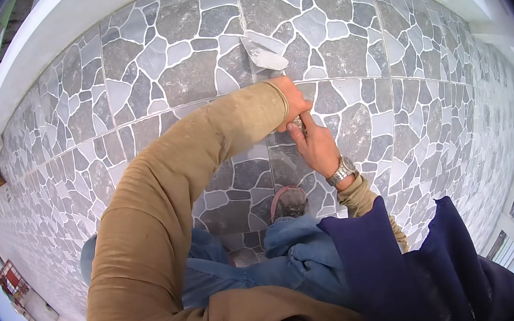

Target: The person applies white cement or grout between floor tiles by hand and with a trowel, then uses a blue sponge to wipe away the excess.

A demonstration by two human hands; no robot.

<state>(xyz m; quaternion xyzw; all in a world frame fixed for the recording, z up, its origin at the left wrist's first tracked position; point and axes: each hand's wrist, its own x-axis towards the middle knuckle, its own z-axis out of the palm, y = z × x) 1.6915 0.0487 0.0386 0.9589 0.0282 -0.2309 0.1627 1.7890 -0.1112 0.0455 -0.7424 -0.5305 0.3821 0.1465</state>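
Gripping the trowel (265,53) by its handle: left hand (293,100), fingers curled just behind the blade. Right hand (319,149) at the rear, thumb and index finger right up against the left; can't tell if it grasps the handle end too. Blade pale-smeared, points away from the body, over the stone-pattern tile floor (354,125) near a straight tile joint. Can't confirm blade-floor contact. Silver-coloured wristwatch (342,170) on right wrist. Brown sleeve (158,184) on left arm, bent in from the left. Shoe (290,203) below the hands, blue jeans (295,245) nearer the body. Navy cloth (368,249) lower right, covering part of the right forearm. White ledge (64,30) curves along the far edge.
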